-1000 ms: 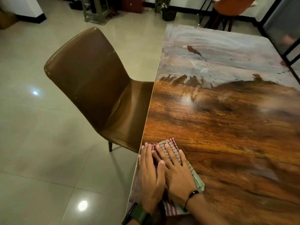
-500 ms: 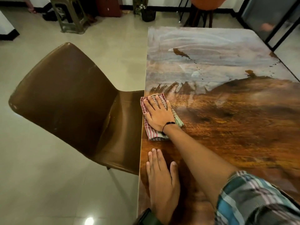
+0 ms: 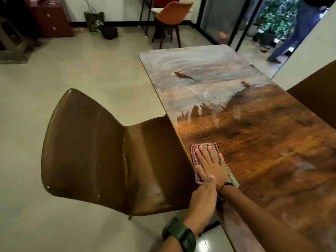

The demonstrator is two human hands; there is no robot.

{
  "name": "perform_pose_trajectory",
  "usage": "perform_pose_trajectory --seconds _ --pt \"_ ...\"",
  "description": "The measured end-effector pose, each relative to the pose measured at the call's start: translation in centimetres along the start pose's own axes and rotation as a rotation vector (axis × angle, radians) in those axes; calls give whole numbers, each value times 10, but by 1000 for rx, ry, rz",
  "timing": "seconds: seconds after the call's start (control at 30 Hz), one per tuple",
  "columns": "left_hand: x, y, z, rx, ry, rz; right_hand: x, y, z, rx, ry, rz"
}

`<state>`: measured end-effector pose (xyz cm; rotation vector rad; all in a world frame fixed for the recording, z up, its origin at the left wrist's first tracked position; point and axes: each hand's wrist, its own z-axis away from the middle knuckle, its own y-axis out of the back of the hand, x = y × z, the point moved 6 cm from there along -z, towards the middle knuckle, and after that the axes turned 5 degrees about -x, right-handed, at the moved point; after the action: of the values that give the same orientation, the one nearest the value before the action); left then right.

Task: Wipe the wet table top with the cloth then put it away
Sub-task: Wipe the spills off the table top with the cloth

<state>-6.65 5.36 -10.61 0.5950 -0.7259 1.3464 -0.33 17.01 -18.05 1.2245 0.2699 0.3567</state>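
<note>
On the shiny wooden tabletop [image 3: 263, 142], one flat right hand [image 3: 211, 165] pressed one checked cloth [image 3: 197, 149]; left hand [image 3: 202, 202] lay loosely beside it.

free: table top [image 3: 254, 142] ahead, right | blocked: brown chair [image 3: 109, 151] against left edge

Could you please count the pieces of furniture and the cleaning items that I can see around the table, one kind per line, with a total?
Tables: 1, the wooden table
Chairs: 3, the brown chair beside it, an orange chair at the back, and a dark chair back at the right edge
Cloths: 1, the checked cloth under the right hand
Total: 5
</note>
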Motion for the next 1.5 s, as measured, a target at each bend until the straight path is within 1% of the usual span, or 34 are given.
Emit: perform_pose_trajectory --seconds 0.03,0.13,0.2,0.23,0.27,0.33,0.43,0.67,0.77,0.83,0.9,1.03,1.2,1.3,1.37,1.43,1.5 --pt "10 10 5 -10 -23 -17 -3 4 2 -27 -13 -4" --pt "46 39 10 -6 -138 -75 -8 9 3 -35 -21 35" --pt "76 57 8 -22 -227 -199 -11 13 0 -44 -42 45" --pt "90 67 4 -47 -242 -267 -11 13 -3 -58 -52 16" --pt "99 76 -2 -69 -240 -336 -12 12 -6 -66 -61 -23" --pt "117 98 -11 -68 -237 -436 -10 14 -13 -30 -73 -81" --pt "141 139 -22 -61 -233 -529 -7 14 -21 1 -88 -84" --pt "194 224 -43 -122 -272 -732 -5 9 -19 20 -100 -67" --pt "208 240 -55 -192 -261 -816 -12 8 -22 -22 -177 -89" --pt "213 245 -62 -240 -259 -876 -17 11 -31 6 -248 -108" --pt "219 249 -70 -290 -256 -919 -21 18 -44 -14 -320 -125" --pt "231 248 -85 -421 -242 -929 -31 23 -60 -58 -444 -215" --pt "257 269 -117 -529 -250 -851 -46 33 -87 -16 -623 -338" --pt "271 295 -128 -657 -238 -724 -64 39 -111 -32 -747 -390" --pt "283 323 -137 -725 -268 -666 -72 46 -137 -39 -828 -398" --pt "291 358 -151 -755 -291 -646 -79 55 -169 -70 -903 -430" --pt "296 386 -170 -742 -288 -643 -86 66 -199 -93 -949 -480"
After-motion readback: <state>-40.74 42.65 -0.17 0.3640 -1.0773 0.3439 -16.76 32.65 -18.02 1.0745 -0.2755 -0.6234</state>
